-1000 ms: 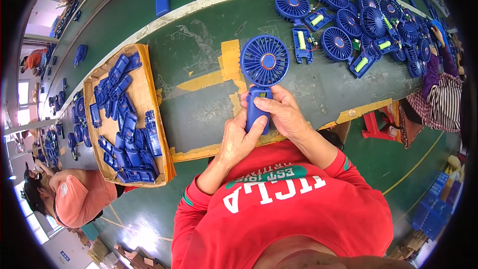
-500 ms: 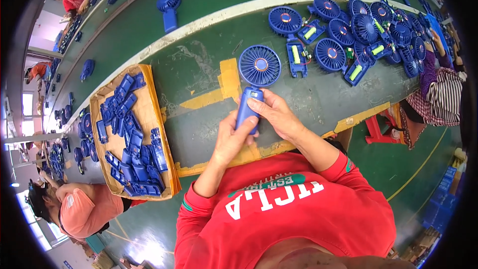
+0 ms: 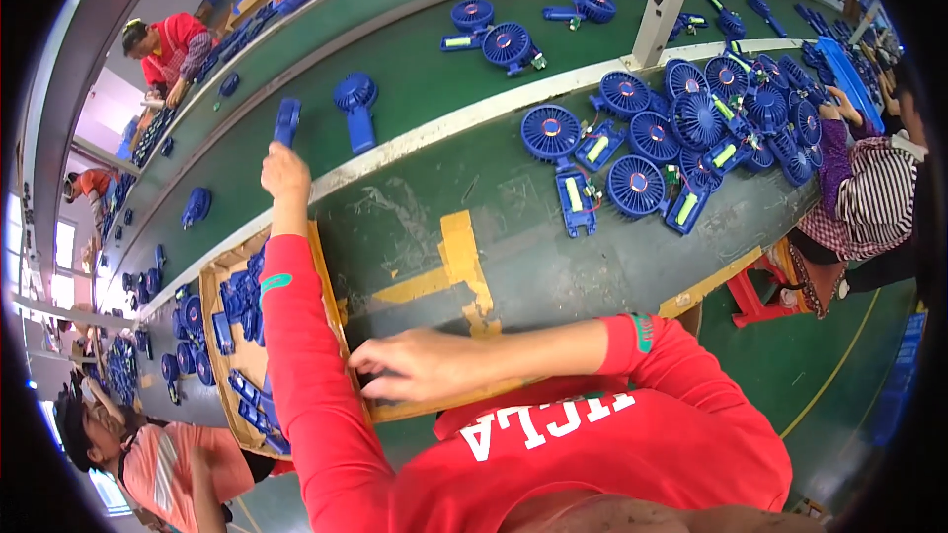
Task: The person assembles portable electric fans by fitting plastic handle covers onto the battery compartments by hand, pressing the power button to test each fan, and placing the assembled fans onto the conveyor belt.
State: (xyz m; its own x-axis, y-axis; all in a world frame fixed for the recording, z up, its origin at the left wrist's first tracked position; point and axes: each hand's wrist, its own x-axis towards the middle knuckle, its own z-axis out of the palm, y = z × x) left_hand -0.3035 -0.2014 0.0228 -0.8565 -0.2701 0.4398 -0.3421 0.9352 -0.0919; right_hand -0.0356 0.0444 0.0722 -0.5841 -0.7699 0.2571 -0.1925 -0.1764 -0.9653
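Note:
My left hand [image 3: 284, 175] is stretched out to the far left, its fingers closed round a blue handheld fan [image 3: 287, 121]. The fan is seen nearly edge-on above the green conveyor belt, and my fingers hide its lower part. Just right of it, another blue fan lies on the belt. Nearer me, my right hand [image 3: 420, 363] points left over the bench's front edge, its fingers apart and slightly blurred, with nothing visible in them. Beside those fingers is the rim of a cardboard box [image 3: 343, 336] of blue plastic casing parts, partly hidden by my left sleeve.
Blue fan heads [image 3: 637, 186] and opened handles with green-yellow batteries are piled at the bench's right. A pale rail [image 3: 434, 135] divides bench from conveyor, with a metal post [image 3: 668, 5] rising from it. Co-workers sit left and right; a red stool [image 3: 755, 294] stands at right.
My left hand has carried the fan from in front of me to the far left, over the conveyor. My right hand has let go of it and moved left toward the box.

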